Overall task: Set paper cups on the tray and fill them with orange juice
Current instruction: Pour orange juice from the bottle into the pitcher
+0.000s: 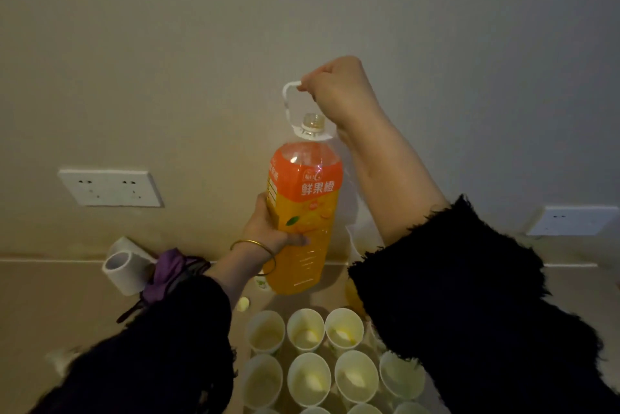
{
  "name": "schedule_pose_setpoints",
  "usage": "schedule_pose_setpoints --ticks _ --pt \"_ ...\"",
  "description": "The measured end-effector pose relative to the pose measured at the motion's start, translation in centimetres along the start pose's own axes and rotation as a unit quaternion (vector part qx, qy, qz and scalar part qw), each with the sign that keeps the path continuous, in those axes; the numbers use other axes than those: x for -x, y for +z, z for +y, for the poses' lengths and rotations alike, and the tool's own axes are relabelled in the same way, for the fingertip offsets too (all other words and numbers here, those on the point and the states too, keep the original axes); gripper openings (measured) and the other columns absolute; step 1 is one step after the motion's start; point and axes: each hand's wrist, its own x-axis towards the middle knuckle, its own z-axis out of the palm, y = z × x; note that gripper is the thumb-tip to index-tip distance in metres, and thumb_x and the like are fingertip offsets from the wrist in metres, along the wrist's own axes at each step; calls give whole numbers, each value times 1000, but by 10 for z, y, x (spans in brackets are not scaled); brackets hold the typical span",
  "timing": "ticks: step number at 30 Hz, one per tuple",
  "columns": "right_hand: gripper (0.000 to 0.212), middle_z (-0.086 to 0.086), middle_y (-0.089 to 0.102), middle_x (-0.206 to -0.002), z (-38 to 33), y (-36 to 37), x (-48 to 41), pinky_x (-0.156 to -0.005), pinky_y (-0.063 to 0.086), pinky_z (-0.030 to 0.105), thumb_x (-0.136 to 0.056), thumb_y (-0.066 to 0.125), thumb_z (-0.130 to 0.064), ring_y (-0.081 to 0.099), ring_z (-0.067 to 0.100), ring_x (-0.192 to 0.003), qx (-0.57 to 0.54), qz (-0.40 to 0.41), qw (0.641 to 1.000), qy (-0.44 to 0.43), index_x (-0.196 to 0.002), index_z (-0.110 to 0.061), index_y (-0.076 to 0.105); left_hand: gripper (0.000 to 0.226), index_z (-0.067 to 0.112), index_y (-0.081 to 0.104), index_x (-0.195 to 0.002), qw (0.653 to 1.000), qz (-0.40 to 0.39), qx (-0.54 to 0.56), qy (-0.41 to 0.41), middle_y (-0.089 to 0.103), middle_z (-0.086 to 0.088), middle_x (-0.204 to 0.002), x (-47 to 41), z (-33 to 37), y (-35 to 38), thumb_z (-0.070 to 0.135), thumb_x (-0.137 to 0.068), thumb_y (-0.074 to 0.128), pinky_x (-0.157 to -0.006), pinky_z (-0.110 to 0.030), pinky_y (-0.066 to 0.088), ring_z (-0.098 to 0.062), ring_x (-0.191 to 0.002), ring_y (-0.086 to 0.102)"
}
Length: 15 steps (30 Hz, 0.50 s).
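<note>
Wall sockets: two, one plate (109,187) at far left, the other (570,220) at far right.
Tape roll (125,266): one, lying on the counter by the wall.
Purple scrunchie (171,271): one, on the left wrist next to the black sleeve.
Left hand (268,232): fingers wrapped round the lower body of the bottle, thumb laid across its front; one gold bangle (253,251) at the wrist.
Cap (243,304): one, loose on the counter.
Orange juice bottle (303,212): one, uncapped, near upright, behind the cups; whether its base touches the counter, cannot tell.
Paper cups (310,378): three in the back row, four in the next, at least three rims cut off by the bottom edge.
Right hand (339,91): fist closed tight round the white carry handle (290,101) above the neck.
</note>
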Motion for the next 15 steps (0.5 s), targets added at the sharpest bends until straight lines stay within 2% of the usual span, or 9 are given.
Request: schedule_pose_setpoints --ticks 4,7,9,11,13,15 --pt "16 4 52 -61 5 7 -3 -67 45 36 -80 61 -10 53 25 -66 17 -13 1000 22 -86 2 69 101 19 28 -133 1000 -17 12 -1 51 0 -118 -3 -11 6 5 -54 88 -93 -42 44 -27 -115 50" --pt "20 8 61 -75 14 16 -2 -80 52 42 -84 60 -12 62 29 -80 20 -15 999 33 -94 3 70 105 22 25 -138 999 -31 -8 -2 48 2 -121 -8 -17 6 8 -55 88 -95 -41 42 -25 -120 46" --pt "21 12 67 -90 21 22 -2 -88 52 44 -86 58 -13 63 30 -91 24 -14 999 45 -97 0 70 112 19 18 -144 998 -30 -48 -26 43 -5 -135 -11 -19 4 6 -57 87 -103 -45 37 -30 -131 38" --pt "21 14 68 -93 28 29 -1 -88 52 44 -87 57 -14 63 32 -92 33 -12 998 51 -96 -1 70 119 18 4 -150 993 -20 -95 -67 28 -10 -151 -12 -24 0 1 -62 83 -109 -47 30 -32 -139 26" --pt "20 13 68 -87 35 34 -1 -83 52 40 -88 56 -16 64 32 -89 48 -11 997 58 -95 -3 71 110 21 7 -150 993 -2 -70 -98 26 -14 -152 -12 -29 -9 1 -69 78 -109 -47 31 -33 -138 27" --pt "21 10 66 -82 42 39 0 -79 52 39 -90 54 -15 63 29 -82 57 -17 996 71 -97 -4 70 83 19 21 -147 992 25 -21 -124 36 -16 -145 -6 -37 -19 12 -81 70 -101 -43 37 -32 -129 40"
